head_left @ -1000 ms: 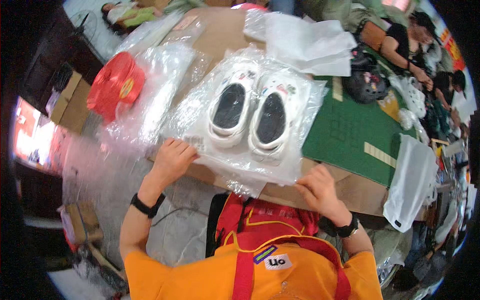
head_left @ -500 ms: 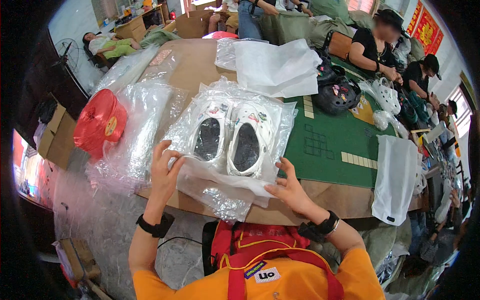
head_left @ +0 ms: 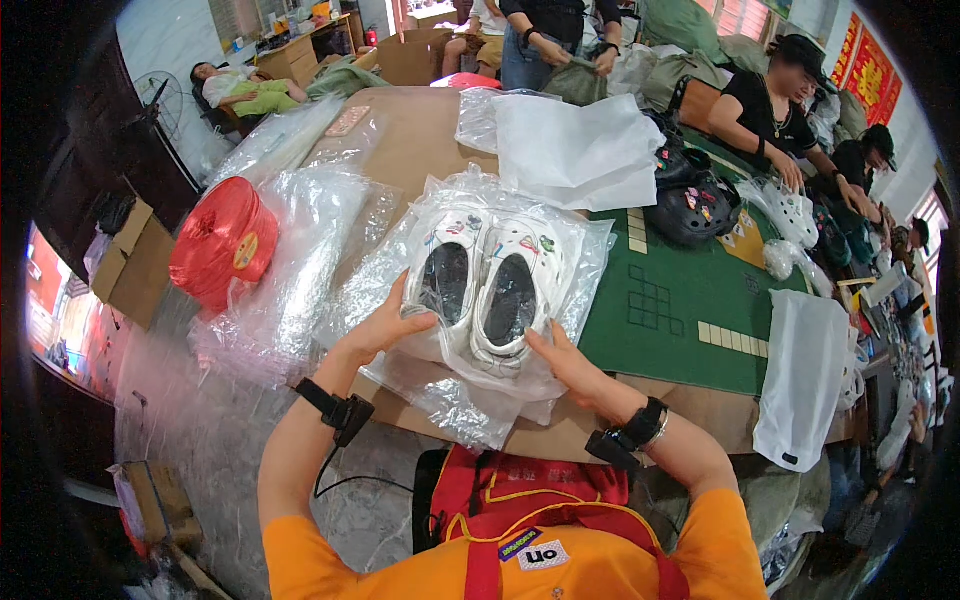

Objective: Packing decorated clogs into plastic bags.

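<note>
A pair of white clogs [head_left: 528,238] with small coloured charms lies side by side in a clear plastic bag [head_left: 582,258] on the table, heels toward me. My left hand [head_left: 380,325] is at the left clog's outer side, thumb on the plastic at its edge and forefinger reaching along it. My right hand [head_left: 572,368] is against the right clog's heel side, thumb near the opening. Between them, both hands grip the bagged pair; some fingertips are hidden. The bag's near end is crumpled around the heels. More clear plastic [head_left: 455,410] lies below it.
A red twine roll [head_left: 222,243] and stacked clear bags [head_left: 300,235] are at left. White sheets [head_left: 580,150] lie beyond the clogs. Black clogs [head_left: 690,205] rest on a green mat [head_left: 655,290]; a white pouch [head_left: 805,375] is at right. Other people [head_left: 775,110] are around.
My hands have moved from the bag's near edge up to the clogs' sides. The clogs sit slightly nearer me. The view has shifted a little. A standing person's hands now show at the back.
</note>
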Motion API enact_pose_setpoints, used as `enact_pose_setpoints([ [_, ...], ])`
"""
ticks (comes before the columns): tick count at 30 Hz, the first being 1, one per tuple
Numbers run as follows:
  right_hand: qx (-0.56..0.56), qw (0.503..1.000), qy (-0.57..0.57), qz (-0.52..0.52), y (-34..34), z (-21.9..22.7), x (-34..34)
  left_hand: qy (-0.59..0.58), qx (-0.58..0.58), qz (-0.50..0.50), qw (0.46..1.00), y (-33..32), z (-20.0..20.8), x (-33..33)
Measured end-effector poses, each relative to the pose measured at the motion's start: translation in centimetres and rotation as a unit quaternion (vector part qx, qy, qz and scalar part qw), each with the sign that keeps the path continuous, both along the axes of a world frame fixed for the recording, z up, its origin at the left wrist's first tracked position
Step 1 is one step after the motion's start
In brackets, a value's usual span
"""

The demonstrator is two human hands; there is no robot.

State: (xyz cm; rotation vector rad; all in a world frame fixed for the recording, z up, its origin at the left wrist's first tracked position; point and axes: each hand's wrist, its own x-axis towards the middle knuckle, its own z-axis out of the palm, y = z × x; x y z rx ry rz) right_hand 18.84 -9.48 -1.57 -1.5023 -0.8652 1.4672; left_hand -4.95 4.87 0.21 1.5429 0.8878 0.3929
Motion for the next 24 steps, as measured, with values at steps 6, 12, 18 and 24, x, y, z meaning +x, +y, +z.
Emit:
enact_pose_setpoints([
  [6,0.007,0.998,-0.003,0.054,-0.1,0.3,0.6,-0.048,-0.019,-0.003,0.999,-0.2,-0.5,-0.4],
  [12,0.033,0.999,0.036,0.019,-1.1,0.0,0.6,-0.116,-0.017,0.052,0.992,-2.6,2.6,0.7],
  [18,0.041,0.952,0.289,-0.088,-0.6,-1.5,0.9,-0.051,0.187,0.062,0.979,-3.8,3.6,2.2],
  [24,0.062,0.916,0.392,-0.058,-0.7,-1.5,2.2,-0.048,0.279,0.07,0.957,-5.9,6.1,4.8],
])
